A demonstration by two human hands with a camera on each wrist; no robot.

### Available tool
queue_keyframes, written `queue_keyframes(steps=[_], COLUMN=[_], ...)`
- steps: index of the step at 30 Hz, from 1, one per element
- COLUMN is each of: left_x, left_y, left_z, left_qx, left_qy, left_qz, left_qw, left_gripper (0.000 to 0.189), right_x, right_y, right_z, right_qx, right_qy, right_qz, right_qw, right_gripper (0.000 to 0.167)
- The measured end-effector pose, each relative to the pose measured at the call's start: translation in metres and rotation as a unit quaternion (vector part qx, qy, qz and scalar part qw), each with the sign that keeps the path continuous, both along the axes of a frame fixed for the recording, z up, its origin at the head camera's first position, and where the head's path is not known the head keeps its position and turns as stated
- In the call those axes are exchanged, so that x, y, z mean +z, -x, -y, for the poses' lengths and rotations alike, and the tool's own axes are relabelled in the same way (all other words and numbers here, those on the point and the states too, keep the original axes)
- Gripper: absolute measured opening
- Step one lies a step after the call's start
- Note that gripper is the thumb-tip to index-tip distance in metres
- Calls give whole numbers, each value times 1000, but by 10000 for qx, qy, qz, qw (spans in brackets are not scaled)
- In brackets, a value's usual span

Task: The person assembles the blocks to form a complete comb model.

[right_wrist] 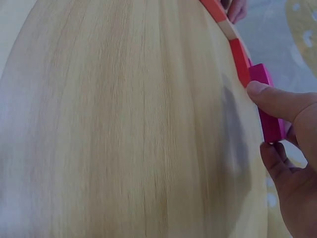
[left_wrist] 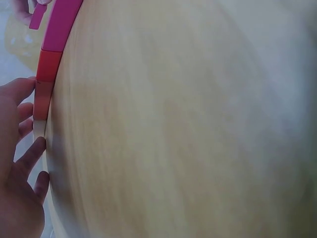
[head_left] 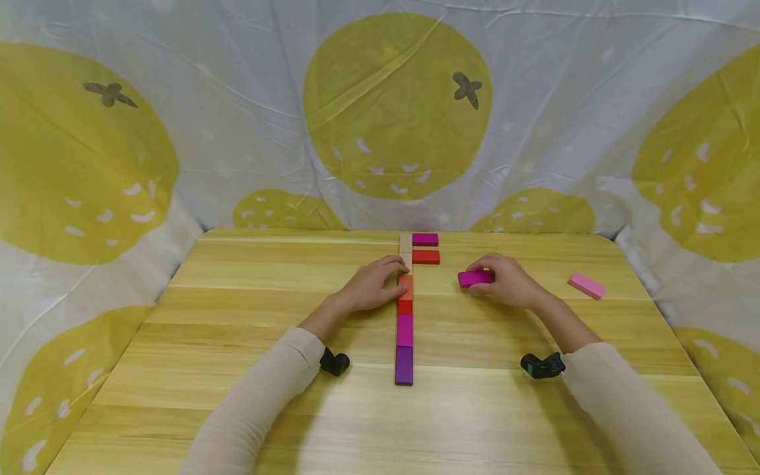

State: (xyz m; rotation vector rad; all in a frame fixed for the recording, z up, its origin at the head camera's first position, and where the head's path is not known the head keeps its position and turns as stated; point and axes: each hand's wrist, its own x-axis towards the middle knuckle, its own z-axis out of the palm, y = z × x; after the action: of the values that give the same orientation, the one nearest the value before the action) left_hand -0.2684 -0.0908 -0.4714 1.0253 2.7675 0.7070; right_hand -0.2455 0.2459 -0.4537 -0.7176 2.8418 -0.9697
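Observation:
A straight row of coloured wooden blocks runs down the middle of the table, with beige ones at the far end, then orange (head_left: 406,285), red (head_left: 405,307), magenta (head_left: 404,330) and purple (head_left: 404,366) nearest me. My left hand (head_left: 374,285) lies along the row's left side, its thumb at the orange block and its fingers by the beige part (head_left: 406,244). Between thumb and fingers, my right hand (head_left: 506,282) pinches a magenta block (right_wrist: 270,124), right of the row. A second magenta block (head_left: 425,239) and a red block (head_left: 426,257) stick out rightward from the row's far end.
Farther right on the wooden table (head_left: 237,290) lies a loose pink block (head_left: 588,285), set at a slant. Behind the table's far edge hangs a pale curtain (head_left: 249,99) with yellow fruit shapes. Black wrist cameras (head_left: 335,362) sit at both sleeves.

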Motion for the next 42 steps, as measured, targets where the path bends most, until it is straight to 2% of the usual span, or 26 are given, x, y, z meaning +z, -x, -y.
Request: queue_keyframes(steps=[23,42], left_x=[1,2], left_y=[-2,-2], left_z=[-1,0], left_qx=[55,59], left_qy=[67,10], left_qz=[124,105], left_qw=[9999,9999], left_gripper=[46,45], right_x=[-13,-21], right_y=[4,10], right_z=[48,82], right_qx=[251,-22], right_qy=[384,384], right_qz=[-58,-234], right_qw=[9989,9990], right_gripper=[31,33])
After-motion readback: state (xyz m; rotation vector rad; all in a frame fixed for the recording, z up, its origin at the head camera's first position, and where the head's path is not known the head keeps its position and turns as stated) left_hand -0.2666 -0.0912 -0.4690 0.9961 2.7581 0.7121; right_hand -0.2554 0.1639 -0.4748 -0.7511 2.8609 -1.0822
